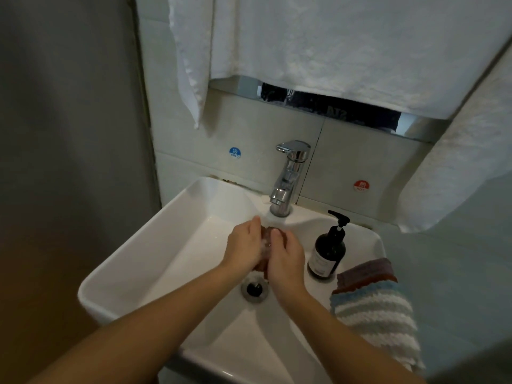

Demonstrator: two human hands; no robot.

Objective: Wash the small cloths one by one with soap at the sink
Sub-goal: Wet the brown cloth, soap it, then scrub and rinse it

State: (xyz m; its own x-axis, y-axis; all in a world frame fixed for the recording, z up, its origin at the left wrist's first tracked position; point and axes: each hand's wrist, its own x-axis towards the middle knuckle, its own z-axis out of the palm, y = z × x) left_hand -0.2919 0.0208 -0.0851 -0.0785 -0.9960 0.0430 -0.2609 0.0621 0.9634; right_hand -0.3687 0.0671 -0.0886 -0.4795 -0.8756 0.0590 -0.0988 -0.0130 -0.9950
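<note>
A small reddish cloth (266, 246), soapy, is sitting pressed between the left hand (243, 245) and right hand (285, 257), fingers closing around it over the white sink (155, 261) basin, just under the chrome tap (288, 178). A dark soap pump bottle (328, 249) is standing on the sink's right rim beside more folded cloths (374, 295) at its right edge. White towels (332, 45) are hanging on the tiled wall behind.

1 head-worn view looks steeply down and forward, close over the sink (116, 273), with the faucet (288, 176) and wall beyond
</note>
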